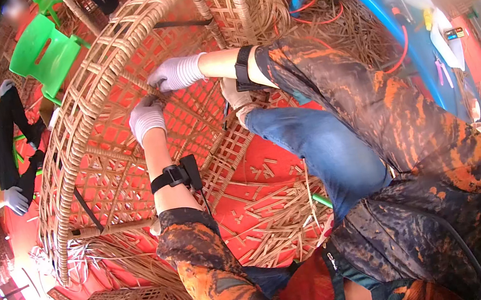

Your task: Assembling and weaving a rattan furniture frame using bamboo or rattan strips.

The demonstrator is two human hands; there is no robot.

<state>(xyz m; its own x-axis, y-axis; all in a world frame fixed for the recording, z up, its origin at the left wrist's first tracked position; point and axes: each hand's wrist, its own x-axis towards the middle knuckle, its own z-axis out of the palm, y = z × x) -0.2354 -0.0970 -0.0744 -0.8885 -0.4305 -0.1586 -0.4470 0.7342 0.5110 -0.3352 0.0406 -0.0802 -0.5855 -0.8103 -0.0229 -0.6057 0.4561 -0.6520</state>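
Pulling unevenly could crack or skew the wicker (pixel 92 89), which sits directly under the left hand (pixel 147 117) and right hand (pixel 178 73). Their gloved fingers curl close together at the weave; whether they grip it, I cannot tell.

Both hands (pixel 147 116) (pixel 172 74) (gloved) on wickerwork (pixel 80 110)

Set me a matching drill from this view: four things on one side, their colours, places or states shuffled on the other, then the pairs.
Column one
1. Large plastic chair
2. Floor
3. Wearer's left hand
4. Cut strips

Column two
A. Gloved, at the woven lattice
B. Strewn loose in short pieces
C. Green
D. Red

Right pairs: 1-C, 2-D, 3-A, 4-B
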